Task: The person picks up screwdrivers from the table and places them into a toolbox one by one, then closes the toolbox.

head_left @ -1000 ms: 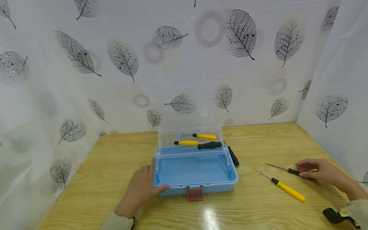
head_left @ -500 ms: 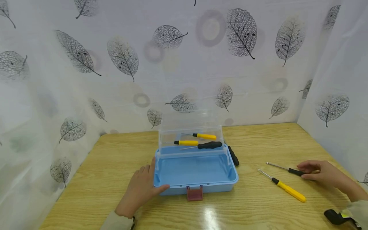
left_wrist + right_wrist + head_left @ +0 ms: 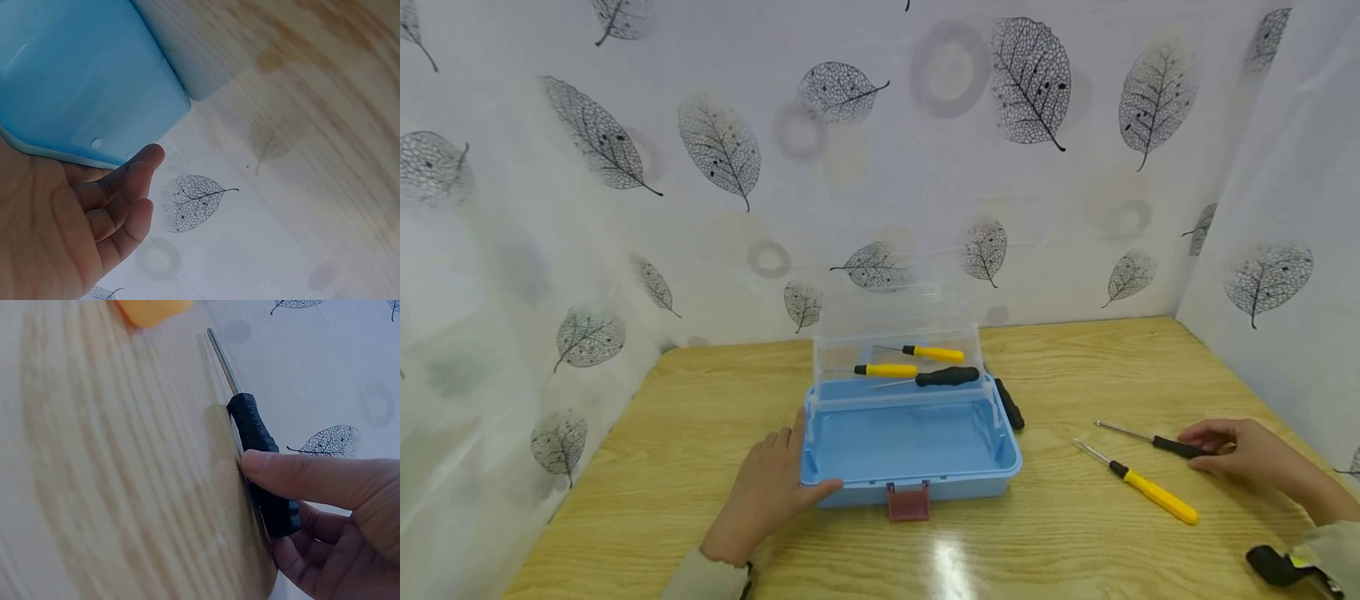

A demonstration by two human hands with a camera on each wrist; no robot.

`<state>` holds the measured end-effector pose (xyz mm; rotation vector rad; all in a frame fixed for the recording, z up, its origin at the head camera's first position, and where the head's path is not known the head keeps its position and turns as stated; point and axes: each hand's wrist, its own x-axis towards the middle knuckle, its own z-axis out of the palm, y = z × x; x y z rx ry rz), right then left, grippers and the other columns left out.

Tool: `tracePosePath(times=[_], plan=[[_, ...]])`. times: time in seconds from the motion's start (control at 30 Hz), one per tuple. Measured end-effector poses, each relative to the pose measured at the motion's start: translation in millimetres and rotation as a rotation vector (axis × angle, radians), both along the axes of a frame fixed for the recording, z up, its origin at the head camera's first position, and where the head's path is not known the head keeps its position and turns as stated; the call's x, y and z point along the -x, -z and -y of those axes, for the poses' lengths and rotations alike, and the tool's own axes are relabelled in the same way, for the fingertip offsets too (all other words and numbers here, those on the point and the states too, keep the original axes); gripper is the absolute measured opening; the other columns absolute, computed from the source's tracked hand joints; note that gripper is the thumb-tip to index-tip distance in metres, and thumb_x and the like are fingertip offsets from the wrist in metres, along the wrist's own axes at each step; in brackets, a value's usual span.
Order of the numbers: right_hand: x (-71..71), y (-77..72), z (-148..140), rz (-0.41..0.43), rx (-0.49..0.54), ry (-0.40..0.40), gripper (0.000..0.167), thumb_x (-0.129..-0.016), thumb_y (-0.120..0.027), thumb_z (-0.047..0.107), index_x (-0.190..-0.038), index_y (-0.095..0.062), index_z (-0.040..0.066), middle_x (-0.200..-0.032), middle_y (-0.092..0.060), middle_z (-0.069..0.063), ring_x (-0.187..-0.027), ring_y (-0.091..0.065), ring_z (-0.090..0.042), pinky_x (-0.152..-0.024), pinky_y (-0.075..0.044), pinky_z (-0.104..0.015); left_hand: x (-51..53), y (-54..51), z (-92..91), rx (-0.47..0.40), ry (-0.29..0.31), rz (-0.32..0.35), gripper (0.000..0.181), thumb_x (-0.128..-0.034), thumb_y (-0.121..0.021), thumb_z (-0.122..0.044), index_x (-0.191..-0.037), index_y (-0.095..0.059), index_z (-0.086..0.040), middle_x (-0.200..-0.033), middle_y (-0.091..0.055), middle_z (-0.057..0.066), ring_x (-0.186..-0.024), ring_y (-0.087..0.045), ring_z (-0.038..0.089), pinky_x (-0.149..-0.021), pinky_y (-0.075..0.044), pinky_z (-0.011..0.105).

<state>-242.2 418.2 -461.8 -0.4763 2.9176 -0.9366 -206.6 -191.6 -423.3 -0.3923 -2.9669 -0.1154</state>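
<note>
A light-blue toolbox (image 3: 917,492) stands on the table with its clear lid raised. My left hand (image 3: 767,487) rests against its left front corner, thumb along the front rim; in the left wrist view the fingers (image 3: 134,187) are loosely bent beside the blue wall. At the right, my right hand (image 3: 1247,458) pinches the handle of a black screwdriver (image 3: 1176,447). The right wrist view shows the thumb on that black screwdriver (image 3: 253,425), its other fingers partly hidden behind the handle. A yellow screwdriver (image 3: 1157,498) lies just left of this hand.
Two yellow screwdrivers (image 3: 934,354) and a black-handled screwdriver (image 3: 947,377) lie in the clear tray (image 3: 887,404) at the back of the box. Another black handle (image 3: 1009,406) leans at the box's right side. Leaf-patterned curtains (image 3: 880,167) surround the table.
The right thumb and fingers have closed slightly on the black screwdriver's handle, with the hand shifting a little to the right. My left hand and the toolbox stay put.
</note>
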Motion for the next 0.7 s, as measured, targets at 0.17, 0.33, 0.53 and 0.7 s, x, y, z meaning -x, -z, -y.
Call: tracePosePath(times=[0.17, 0.33, 0.53, 0.7], plan=[[0.0, -0.1, -1.3, 0.011, 0.006, -0.020, 0.018, -0.079, -0.073, 0.008, -0.096, -0.068, 0.002, -0.081, -0.057, 0.027, -0.068, -0.051, 0.008, -0.056, -0.044, -0.019, -0.3, -1.1, -0.4, 0.007, 0.002, 0.000, 0.110, -0.0720, -0.061, -0.071, -0.145, -0.028, 0.005, -0.114, -0.062, 0.020, -0.101, -0.061, 0.032, -0.083, -0.051, 0.044], [0.6, -0.9, -1.9, 0.041, 0.006, -0.018, 0.018, -0.081, -0.072, 0.009, -0.096, -0.068, 0.001, -0.080, -0.057, 0.026, -0.068, -0.051, 0.007, -0.057, -0.044, -0.019, -0.1, -0.8, -0.4, 0.001, 0.000, 0.007, 0.110, -0.0722, -0.061, -0.070, -0.145, -0.027, 0.005, -0.116, -0.061, 0.021, -0.103, -0.060, 0.033, -0.084, -0.050, 0.045], [0.8, -1.0, -2.5, 0.034, 0.013, -0.034, 0.015, -0.081, -0.071, 0.008, -0.095, -0.068, 0.002, -0.080, -0.058, 0.025, -0.068, -0.051, 0.006, -0.056, -0.044, -0.019, -0.1, -0.8, -0.3, -0.003, 0.001, 0.003, 0.109, -0.0722, -0.061, -0.070, -0.145, -0.028, 0.005, -0.116, -0.061, 0.020, -0.103, -0.060, 0.033, -0.084, -0.050, 0.045], [1.0, -1.6, -2.4, 0.055, 0.009, -0.026, 0.015, -0.082, -0.070, 0.010, -0.095, -0.068, 0.001, -0.080, -0.058, 0.025, -0.068, -0.051, 0.006, -0.057, -0.044, -0.020, -0.4, -1.2, -0.4, -0.002, 0.001, 0.005, 0.110, -0.0721, -0.061, -0.070, -0.145, -0.028, 0.005, -0.116, -0.062, 0.020, -0.102, -0.060, 0.032, -0.084, -0.050, 0.044]])
